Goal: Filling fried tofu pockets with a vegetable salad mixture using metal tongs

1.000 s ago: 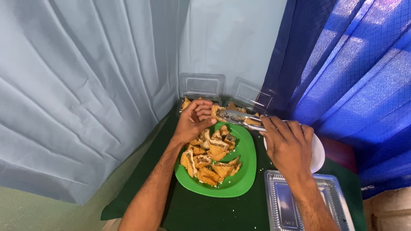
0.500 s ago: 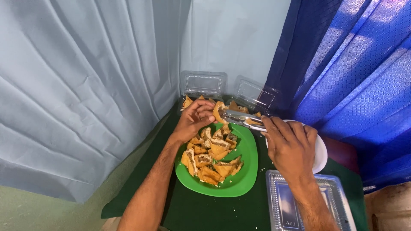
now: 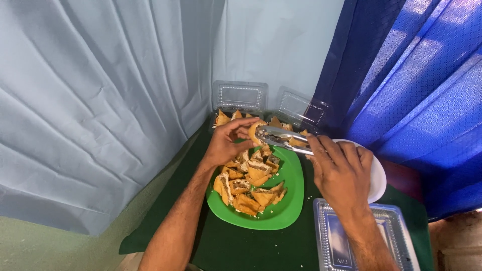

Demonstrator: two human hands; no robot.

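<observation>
The sandwich piece (image 3: 253,133) now sits higher above the green plate (image 3: 291,200) than a second ago, pinched by the left hand (image 3: 228,143) fingertips and touching the tongs' (image 3: 281,138) tips. The right hand (image 3: 341,173) stays closed around the tongs' handle, over the white plate (image 3: 377,176).

Metal tongs (image 3: 281,138) lie near-horizontal above green plate (image 3: 291,200), tips closed on a golden fried wedge (image 3: 253,133).
</observation>
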